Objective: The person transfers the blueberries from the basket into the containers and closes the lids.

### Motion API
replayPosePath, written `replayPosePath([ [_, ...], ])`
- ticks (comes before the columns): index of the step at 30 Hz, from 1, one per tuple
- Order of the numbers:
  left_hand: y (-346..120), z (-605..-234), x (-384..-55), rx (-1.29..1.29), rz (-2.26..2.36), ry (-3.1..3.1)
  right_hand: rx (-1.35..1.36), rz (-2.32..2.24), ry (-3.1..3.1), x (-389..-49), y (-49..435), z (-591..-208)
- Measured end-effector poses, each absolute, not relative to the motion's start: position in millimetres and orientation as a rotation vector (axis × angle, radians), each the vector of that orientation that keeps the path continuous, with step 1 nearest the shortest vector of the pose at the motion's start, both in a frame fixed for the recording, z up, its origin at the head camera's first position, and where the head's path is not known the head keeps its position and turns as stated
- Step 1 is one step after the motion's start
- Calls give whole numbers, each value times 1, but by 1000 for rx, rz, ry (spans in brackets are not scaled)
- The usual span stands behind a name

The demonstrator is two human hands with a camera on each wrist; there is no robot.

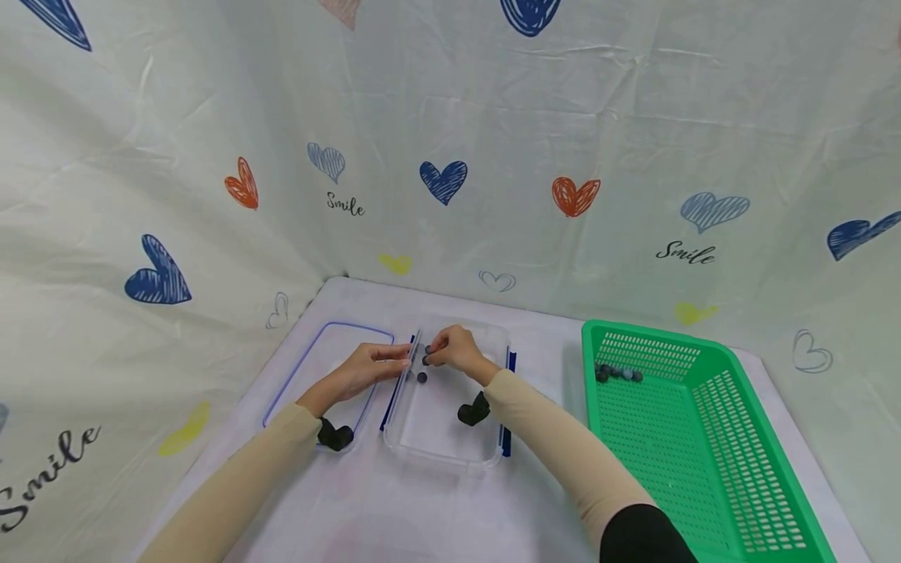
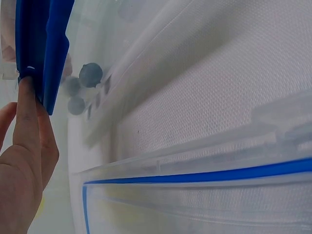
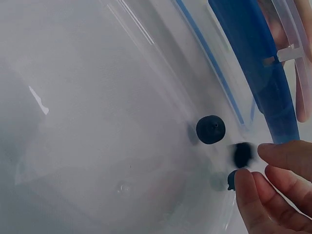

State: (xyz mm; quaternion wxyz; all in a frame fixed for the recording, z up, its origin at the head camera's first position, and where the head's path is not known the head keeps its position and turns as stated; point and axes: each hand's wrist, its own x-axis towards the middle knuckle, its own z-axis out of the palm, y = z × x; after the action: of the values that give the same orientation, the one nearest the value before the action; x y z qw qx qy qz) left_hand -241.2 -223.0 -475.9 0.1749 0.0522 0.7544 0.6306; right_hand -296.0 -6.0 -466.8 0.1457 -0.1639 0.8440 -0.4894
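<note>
A clear plastic box (image 1: 443, 450) with blue side latches stands on the table. My left hand (image 1: 366, 366) is at its left wall, straight fingers touching the blue latch (image 2: 41, 48) from outside. Over the box's far left corner is my right hand (image 1: 457, 349), thumb and fingertips slightly parted. Right at those fingertips a dark blueberry (image 3: 242, 155) shows blurred, in the gap and not gripped. A second blueberry (image 3: 211, 129) lies on the box floor near the left wall. A third blueberry (image 3: 231, 180) is partly hidden behind a finger.
A clear lid with a blue seal (image 1: 299, 375) lies left of the box. On the right stands a green perforated basket (image 1: 711, 422) with several blueberries (image 1: 619, 374) in its far left corner. Behind the table hangs a white curtain (image 1: 521, 242) printed with hearts.
</note>
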Motion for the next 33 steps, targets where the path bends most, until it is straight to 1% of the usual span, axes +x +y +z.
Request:
replayPosePath([
  [16, -223, -477, -243, 145, 1760, 2161, -423, -1498, 2434, -298, 5, -452],
  [33, -222, -476, -240, 132, 1800, 2115, -377, -1616, 2386, -301, 42, -426],
])
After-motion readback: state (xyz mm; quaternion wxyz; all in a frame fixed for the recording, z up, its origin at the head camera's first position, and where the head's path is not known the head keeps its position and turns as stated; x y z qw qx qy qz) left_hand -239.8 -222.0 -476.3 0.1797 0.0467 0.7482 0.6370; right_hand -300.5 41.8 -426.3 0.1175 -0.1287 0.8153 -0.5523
